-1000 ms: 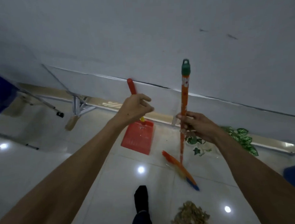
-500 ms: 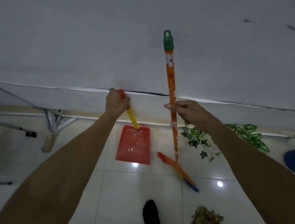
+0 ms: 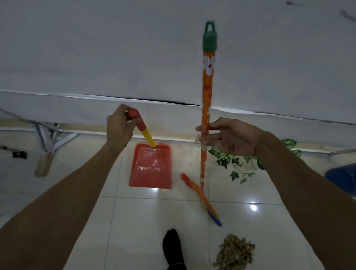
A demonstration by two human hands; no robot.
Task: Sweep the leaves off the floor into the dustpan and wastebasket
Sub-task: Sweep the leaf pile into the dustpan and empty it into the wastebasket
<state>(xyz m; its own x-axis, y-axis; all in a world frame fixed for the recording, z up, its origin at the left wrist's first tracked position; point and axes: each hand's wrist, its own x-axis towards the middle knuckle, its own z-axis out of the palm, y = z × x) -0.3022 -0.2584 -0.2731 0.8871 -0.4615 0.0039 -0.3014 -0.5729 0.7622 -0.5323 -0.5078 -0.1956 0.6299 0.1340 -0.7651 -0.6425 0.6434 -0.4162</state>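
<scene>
My left hand (image 3: 119,127) grips the red end of the yellow handle of a red dustpan (image 3: 151,167), whose pan rests on the white tiled floor by the wall. An orange flowered broom (image 3: 207,105) with a green cap stands upright; my right hand (image 3: 232,138) holds its stick loosely between thumb and fingers, palm open toward me. The broom's orange and blue head (image 3: 200,197) lies on the floor. A pile of dry brown leaves (image 3: 234,255) sits near the bottom, to the right of my black-socked foot (image 3: 171,247). A blue mesh wastebasket (image 3: 352,178) lies at the right edge.
A white wall (image 3: 169,53) runs across ahead. A green ivy sprig (image 3: 235,165) lies on the floor by the wall under my right hand. A metal stand's legs (image 3: 48,136) and a brownish foot piece (image 3: 42,167) are at the left.
The view has shifted slightly. My left hand has closed fully around the dustpan's handle tip, and the broom stands more upright in my right hand.
</scene>
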